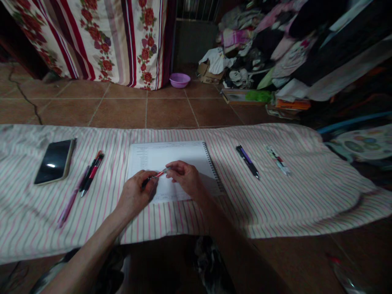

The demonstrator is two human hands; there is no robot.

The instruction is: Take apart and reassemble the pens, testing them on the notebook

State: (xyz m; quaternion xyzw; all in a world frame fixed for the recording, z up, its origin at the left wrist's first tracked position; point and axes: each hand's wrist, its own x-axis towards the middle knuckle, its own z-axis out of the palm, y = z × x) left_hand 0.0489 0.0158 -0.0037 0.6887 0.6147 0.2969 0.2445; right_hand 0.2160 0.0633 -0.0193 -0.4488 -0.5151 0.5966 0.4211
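Over the spiral notebook (174,153), a slim pen (160,174) with a red middle is stretched between both my hands. My left hand (134,192) is closed around its dark end. The fingertips of my right hand (185,176) pinch its other, silvery end. Part of the pen is hidden by my fingers, and I cannot make out whether it is in one piece. The notebook lies open at a white page with small print along its left side, its wire binding toward the right.
Left on the striped cloth (284,204) are a phone (54,161), a purple pen (73,198) and black-and-red pens (92,173). To the right lie black and purple pens (248,162) and pale pens (278,160). A purple basin (179,80) stands on the floor beyond.
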